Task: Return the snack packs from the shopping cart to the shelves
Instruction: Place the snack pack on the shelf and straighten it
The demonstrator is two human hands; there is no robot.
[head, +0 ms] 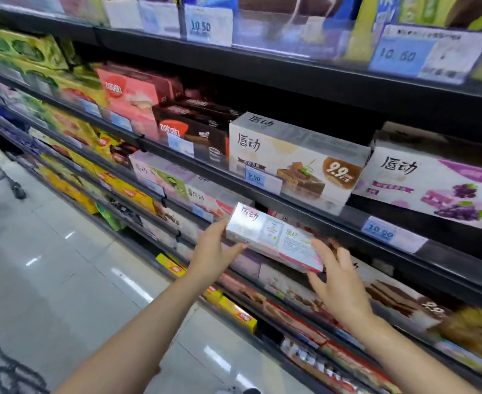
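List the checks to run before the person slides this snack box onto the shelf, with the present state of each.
1. Left hand grips the snack box end: ok.
2. Right hand supports the other end: ok, fingers straight against it.
3. Box level: not ok, tilted.
4. Matching boxes on the shelf behind: ok.
5. Free slot behind the box: cannot tell, hidden.
6. Box clear of the shelf rail: cannot tell.
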